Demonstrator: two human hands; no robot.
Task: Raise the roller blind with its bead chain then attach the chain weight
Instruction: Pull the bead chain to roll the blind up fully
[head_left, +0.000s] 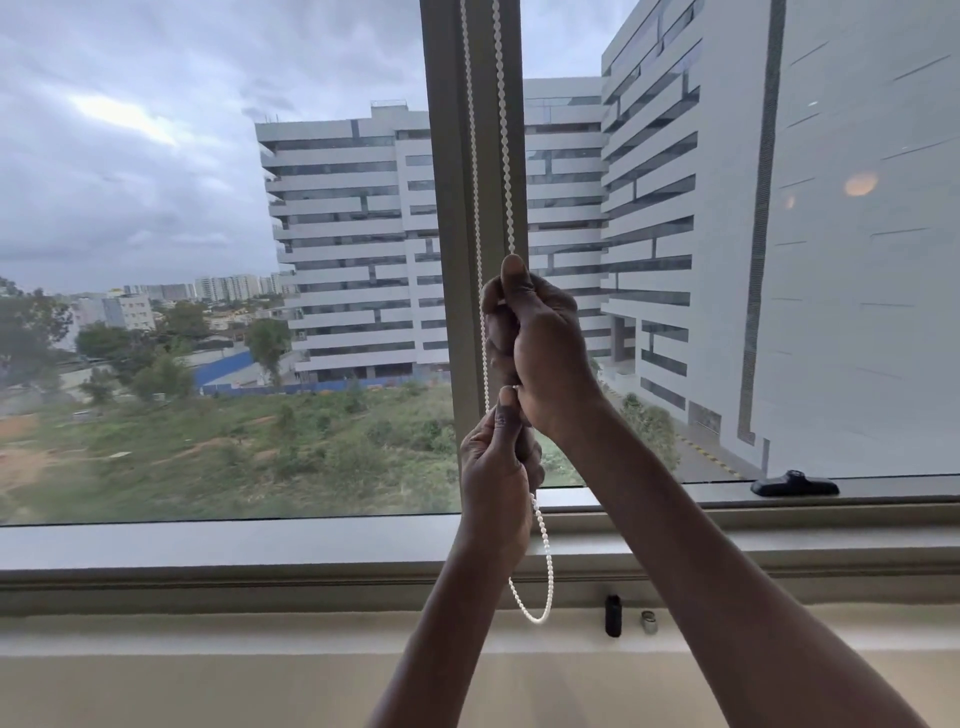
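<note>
Bead chain (505, 156) clenched in right hand (540, 343), pinched lower by left hand (496, 467); straight pulls advised, loop (540, 597) kept untangled above sill (208, 551); chain weight (613, 616) near.

Looking like an upper-floor room in an office or apartment block — can't tell which. Large fixed window (208, 260) with a grey metal mullion (452, 208) and a black latch handle (795, 486) sitting on the lower frame. View is looking down on treetops and across at banded multi-storey buildings (343, 244) — a ceiling light (861, 184) is reflecting in the glass.
</note>
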